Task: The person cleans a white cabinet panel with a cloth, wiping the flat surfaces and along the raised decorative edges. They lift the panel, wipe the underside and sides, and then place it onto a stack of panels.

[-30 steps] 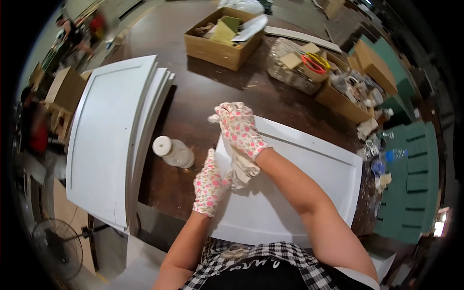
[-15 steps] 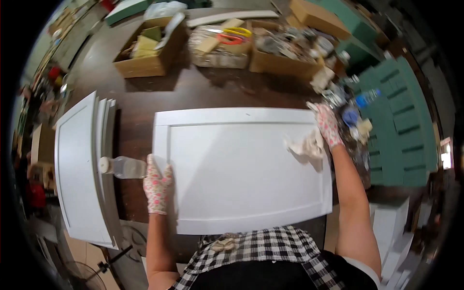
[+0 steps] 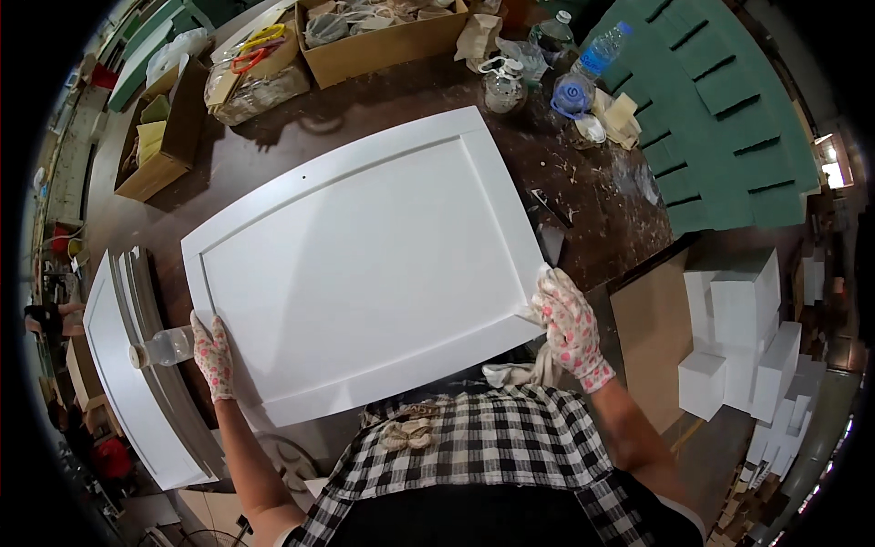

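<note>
A white framed panel (image 3: 355, 264), like a cabinet door, lies tilted before me on the dark table. My left hand (image 3: 212, 356), in a pink-patterned white glove, grips its left edge, thumb on the face side. Right beside that hand is a clear capped bottle (image 3: 169, 347), partly hidden by the fingers. My right hand (image 3: 572, 330), gloved alike, is closed at the panel's near right corner. A whitish cloth (image 3: 521, 374) is bunched in it and hangs below the panel's edge. The right fingertips touch the corner.
More white panels (image 3: 137, 392) are stacked at the left. Along the back are an open carton of scraps (image 3: 387, 50), a smaller carton (image 3: 164, 155) and scissors (image 3: 264, 36). Several bottles, including a blue-labelled one (image 3: 602, 53), stand near the green slotted sheet (image 3: 729, 118). White boxes (image 3: 743, 310) are at right.
My right hand has moved with the cloth from the panel's far right corner to its near right corner. My left hand stays at the left edge. The view has turned rightward.
</note>
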Motion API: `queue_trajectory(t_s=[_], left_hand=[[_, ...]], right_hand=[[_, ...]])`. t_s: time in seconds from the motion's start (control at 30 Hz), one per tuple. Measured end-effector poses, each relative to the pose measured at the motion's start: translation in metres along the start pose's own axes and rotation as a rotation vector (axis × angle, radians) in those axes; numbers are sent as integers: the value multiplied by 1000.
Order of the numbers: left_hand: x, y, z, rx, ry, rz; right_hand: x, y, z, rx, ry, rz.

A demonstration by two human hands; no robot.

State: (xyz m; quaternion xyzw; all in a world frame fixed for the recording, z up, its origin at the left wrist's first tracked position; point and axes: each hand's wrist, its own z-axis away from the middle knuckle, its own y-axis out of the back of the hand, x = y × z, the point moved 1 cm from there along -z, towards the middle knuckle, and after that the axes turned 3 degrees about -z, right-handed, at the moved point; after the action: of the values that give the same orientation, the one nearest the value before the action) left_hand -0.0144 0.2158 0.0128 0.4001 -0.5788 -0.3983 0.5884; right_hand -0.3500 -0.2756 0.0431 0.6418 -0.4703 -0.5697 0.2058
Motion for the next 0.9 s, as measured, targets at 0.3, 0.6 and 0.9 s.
queue_trajectory(t_s=[0.3,0.6,0.9], left_hand=[[-4,-3,-9,19,-59,-2],[10,-2,-1,-6,-9,7],[-4,-17,-11,-187,-5,585]], right_hand=[[50,49,1,379,-367,-730],[-50,-28,-17,-49,41,36],[-261,-183,-55,-189,582,-96]])
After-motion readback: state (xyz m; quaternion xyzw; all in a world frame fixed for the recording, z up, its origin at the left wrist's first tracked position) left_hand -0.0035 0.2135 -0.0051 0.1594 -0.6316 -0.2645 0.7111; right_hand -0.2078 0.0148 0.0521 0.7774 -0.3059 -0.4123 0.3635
